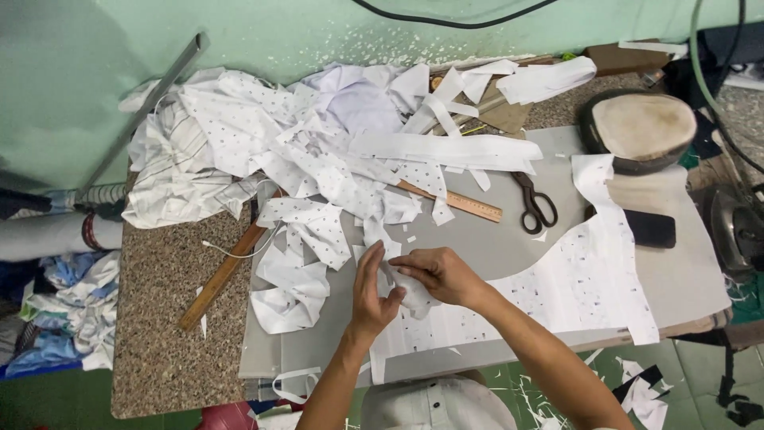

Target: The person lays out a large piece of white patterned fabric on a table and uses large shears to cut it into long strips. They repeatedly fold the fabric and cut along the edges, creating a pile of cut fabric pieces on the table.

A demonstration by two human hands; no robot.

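Pinching a small white dotted fabric piece [410,288] between them, the left hand [372,293] and right hand [436,273] each held a closed grip on it above the grey board on the speckled stone tabletop [167,318], near the front edge. Folding or shaping seemed underway; the next move likely called for steady fingers. Black-handled scissors [535,204] and a wooden ruler [454,201] lay farther back.

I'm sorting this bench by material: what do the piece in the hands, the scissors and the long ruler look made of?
Piece between left hand and right hand: white fabric piece, soft, creased, matte, likely thin cotton.
Scissors: dark metal, dull finish.
Ruler: wood, by its brown grainy look, unpolished.
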